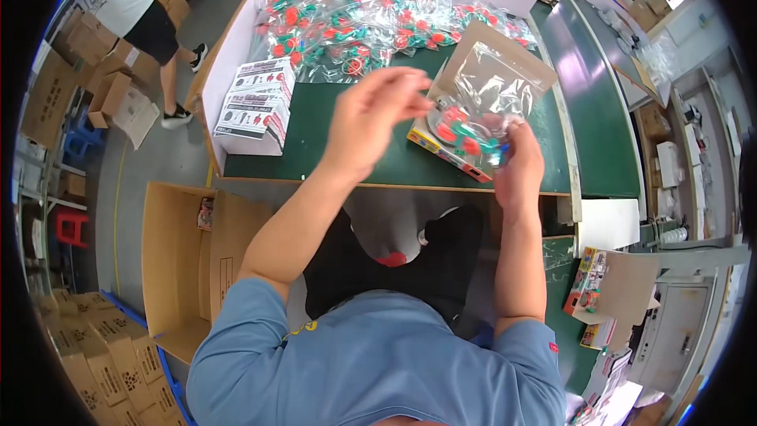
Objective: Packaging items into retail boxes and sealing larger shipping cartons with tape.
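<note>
My right hand (520, 159) is closed on a clear plastic bag of red and green toy parts (465, 136). The bag lies over an open box (445, 150) with a yellow and red edge. Behind it, the box's brown flap (516, 59) stands up, with a clear film window in it. Left of the bag, my left hand (371, 114) is raised above the green table, fingers bent and apart, holding nothing I can see. A large pile of similar bagged parts (355, 20) covers the back of the table.
A stack of printed leaflets (256, 99) sits at the table's left side, inside a pale raised border (225, 55). A large open carton (177, 268) stands on the floor at left. Opened boxes (611, 288) lie at right. A person (138, 12) stands at far left.
</note>
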Motion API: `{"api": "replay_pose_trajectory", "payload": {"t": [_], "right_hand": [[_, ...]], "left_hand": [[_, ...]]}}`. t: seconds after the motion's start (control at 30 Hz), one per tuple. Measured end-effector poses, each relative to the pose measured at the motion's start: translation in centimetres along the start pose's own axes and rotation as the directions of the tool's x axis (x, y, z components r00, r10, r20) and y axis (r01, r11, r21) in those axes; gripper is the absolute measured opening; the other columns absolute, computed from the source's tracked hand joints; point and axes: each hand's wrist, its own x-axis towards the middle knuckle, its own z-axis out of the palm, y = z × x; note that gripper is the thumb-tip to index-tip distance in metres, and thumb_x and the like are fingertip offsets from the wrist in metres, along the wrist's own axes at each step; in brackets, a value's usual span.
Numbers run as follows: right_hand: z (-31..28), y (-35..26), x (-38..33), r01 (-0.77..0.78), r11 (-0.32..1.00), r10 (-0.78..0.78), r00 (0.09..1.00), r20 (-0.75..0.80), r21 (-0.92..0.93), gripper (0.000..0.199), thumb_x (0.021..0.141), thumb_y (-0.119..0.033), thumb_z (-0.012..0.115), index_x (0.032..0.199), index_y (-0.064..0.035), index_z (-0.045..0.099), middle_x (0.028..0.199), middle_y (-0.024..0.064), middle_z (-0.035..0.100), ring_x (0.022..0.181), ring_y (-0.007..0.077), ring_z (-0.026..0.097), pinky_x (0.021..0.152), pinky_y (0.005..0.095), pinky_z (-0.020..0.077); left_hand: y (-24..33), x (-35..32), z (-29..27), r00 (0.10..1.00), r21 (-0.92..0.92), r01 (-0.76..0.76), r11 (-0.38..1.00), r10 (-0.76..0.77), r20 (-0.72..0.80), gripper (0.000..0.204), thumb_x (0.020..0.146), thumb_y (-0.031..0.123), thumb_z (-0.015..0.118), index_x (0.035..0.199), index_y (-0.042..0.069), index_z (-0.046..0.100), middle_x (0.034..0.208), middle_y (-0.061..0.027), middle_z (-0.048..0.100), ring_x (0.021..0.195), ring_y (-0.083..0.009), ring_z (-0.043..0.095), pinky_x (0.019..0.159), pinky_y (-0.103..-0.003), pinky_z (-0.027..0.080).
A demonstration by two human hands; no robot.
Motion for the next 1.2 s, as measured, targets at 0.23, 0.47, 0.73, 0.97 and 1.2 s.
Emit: {"api": "replay_pose_trajectory", "payload": {"t": [0.23, 0.47, 0.73, 0.97, 1.2], "right_hand": [[-2.7, 2.3, 3.0, -0.098, 0.946, 0.037, 0.980, -0.197, -0.310, 0.029, 0.099, -0.012, 0.046, 0.115, 0.0041, 0.065, 0.116, 0.0154, 0.066, 0.110, 0.0227, 0.064, 0.093, 0.0371, 0.0534], [-0.6, 5.7, 2.7, 0.198, 0.455, -0.534, 0.841, -0.088, -0.868, 0.036, 0.093, -0.002, 0.049, 0.127, 0.0035, 0.058, 0.128, 0.0197, 0.061, 0.128, 0.0325, 0.055, 0.110, 0.0417, 0.0404], [-2.7, 6.9, 3.1, 0.273, -0.157, -0.231, 0.924, 0.304, -0.949, 0.047, 0.088, -0.006, 0.058, 0.134, 0.0035, 0.053, 0.136, 0.0249, 0.056, 0.133, 0.0460, 0.047, 0.116, 0.0525, 0.0319], [-3.1, 8.5, 3.3, 0.278, -0.062, -0.247, 0.926, 0.284, -0.959, 0.041, 0.093, -0.011, 0.057, 0.132, 0.0003, 0.055, 0.139, 0.0224, 0.055, 0.133, 0.0419, 0.049, 0.115, 0.0518, 0.0337], [-0.7, 4.0, -0.3, 0.547, 0.191, -0.463, 0.782, 0.417, -0.815, 0.051, 0.095, -0.007, 0.063, 0.142, 0.0033, 0.045, 0.143, 0.0239, 0.049, 0.134, 0.0436, 0.046, 0.111, 0.0504, 0.0401]], "left_hand": [[-8.5, -2.4, -9.4, 0.978, 0.424, 0.076, 0.902, 0.016, -0.210, 0.023, 0.102, 0.017, 0.062, 0.110, -0.004, 0.068, 0.097, -0.0072, 0.072, 0.083, -0.0120, 0.069, 0.077, -0.026, 0.056], [-9.8, -3.9, -10.7, 0.986, 0.556, 0.049, 0.830, 0.048, -0.158, 0.018, 0.102, 0.013, 0.062, 0.107, -0.003, 0.068, 0.096, -0.0062, 0.071, 0.081, -0.0107, 0.067, 0.076, -0.025, 0.054], [-9.8, -4.3, -10.4, 0.993, 0.673, 0.001, 0.739, 0.078, -0.086, 0.014, 0.100, 0.009, 0.064, 0.103, -0.004, 0.068, 0.094, -0.0082, 0.071, 0.082, -0.0112, 0.067, 0.076, -0.025, 0.054], [-2.3, -7.1, -9.9, 0.861, 0.856, -0.387, 0.342, 0.466, 0.203, 0.021, 0.090, 0.009, 0.073, 0.107, -0.003, 0.067, 0.103, -0.0131, 0.071, 0.094, -0.0281, 0.068, 0.086, -0.035, 0.054], [7.7, -6.9, -19.4, 0.932, 0.937, -0.161, -0.310, 0.265, 0.248, 0.046, 0.090, 0.011, 0.070, 0.133, 0.001, 0.058, 0.134, -0.0181, 0.061, 0.125, -0.0360, 0.057, 0.106, -0.047, 0.044]]}}
